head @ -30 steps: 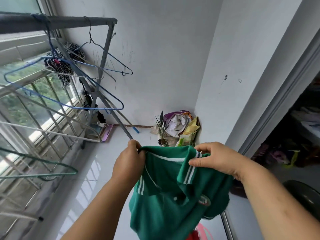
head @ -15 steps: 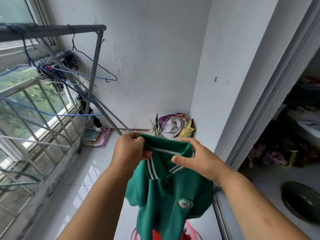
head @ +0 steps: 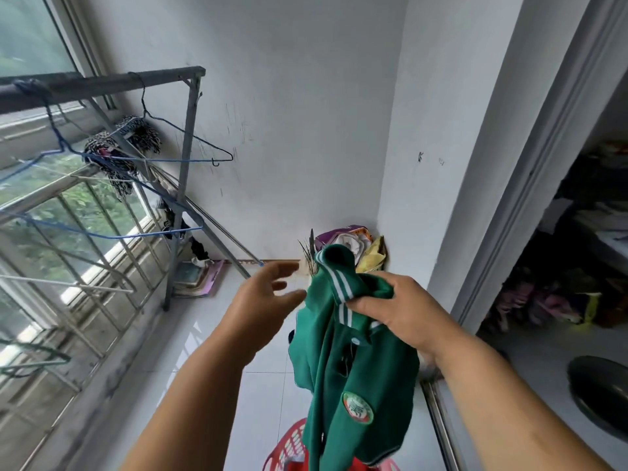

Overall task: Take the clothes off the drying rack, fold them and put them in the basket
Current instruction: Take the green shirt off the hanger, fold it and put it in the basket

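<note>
A green polo shirt [head: 360, 375] with a white-striped collar and a round badge hangs in front of me. My right hand [head: 397, 311] grips it at the collar, and the cloth droops from there. My left hand [head: 261, 297] is off the shirt, just to its left, with fingers spread and loose. Below the shirt the rim of a red plastic basket [head: 289, 443] shows at the bottom edge, mostly hidden by the cloth. The metal drying rack [head: 185, 158] stands at the left by the window, with a black-and-white patterned cloth [head: 115, 154] still on it.
Empty wire hangers [head: 190, 158] hang from the rack's bar. Bags and a small plant [head: 353, 246] fill the far corner. A sliding-door track [head: 438, 423] runs along the right, with a dark round basin [head: 598, 392] beyond it. White tiled floor lies between rack and door.
My left hand has let go of the collar and moved away to the left with its fingers spread. The shirt now hangs from my right hand alone, bunched at the collar.
</note>
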A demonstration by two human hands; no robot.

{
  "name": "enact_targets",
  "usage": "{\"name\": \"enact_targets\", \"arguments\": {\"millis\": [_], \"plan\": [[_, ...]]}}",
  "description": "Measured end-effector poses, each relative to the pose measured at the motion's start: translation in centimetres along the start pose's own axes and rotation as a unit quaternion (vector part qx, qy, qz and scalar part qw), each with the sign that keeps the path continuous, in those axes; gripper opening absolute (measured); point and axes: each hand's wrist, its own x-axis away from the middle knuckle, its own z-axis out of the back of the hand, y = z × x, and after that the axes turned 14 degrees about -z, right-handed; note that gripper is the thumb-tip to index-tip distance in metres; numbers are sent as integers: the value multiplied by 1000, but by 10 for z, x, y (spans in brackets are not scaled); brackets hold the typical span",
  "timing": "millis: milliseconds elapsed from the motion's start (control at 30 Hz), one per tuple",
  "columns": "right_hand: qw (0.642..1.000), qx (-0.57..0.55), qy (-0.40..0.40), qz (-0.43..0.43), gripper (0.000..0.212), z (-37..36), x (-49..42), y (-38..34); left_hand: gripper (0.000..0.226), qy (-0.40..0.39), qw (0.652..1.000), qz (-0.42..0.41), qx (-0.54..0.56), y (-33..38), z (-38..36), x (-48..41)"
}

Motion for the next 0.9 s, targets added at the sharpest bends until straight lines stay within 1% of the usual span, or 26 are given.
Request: {"name": "enact_targets", "arguments": {"millis": [67,133,167,267,333,433,533,567,633,700,733,833,900], "plan": [[1000,-9,-17,-2,24,4,2,0,47,-64,998,17,-12,-5,-5,5],[999,-15,-34,-2,25,7,6,-1,48,-88,996,-8,-12,-6,-12,7],[999,-14,-39,-2,26,8,8,-1,45,-89,996,-22,-7,-6,-15,8],[999,-12,-41,-7,27,13,13,0,15,-79,996,-33,23,-5,-21,8],[999,-23,-30,-10,25,15,15,3,3,-66,996,-38,54,-7,-25,7],[999,-44,17,-17,23,20,16,7,11,-42,992,-20,116,-7,-25,7],[995,-65,69,-34,22,31,17,13,20,-27,992,-13,121,-7,-19,5],[993,-66,88,-42,26,35,16,16,22,-22,992,-11,120,-8,-16,5],[989,-77,116,-56,44,43,16,20,24,-9,994,-7,113,-9,-9,3],[986,-96,122,-65,57,48,16,23,18,-1,994,-8,106,-12,-3,2],[985,-105,119,-69,58,50,16,24,15,1,995,-8,103,-13,0,2],[983,-125,117,-63,50,52,16,23,15,7,996,-21,83,-17,7,1],[986,-96,127,-49,49,52,16,22,15,3,998,-32,54,-19,11,2]]}}
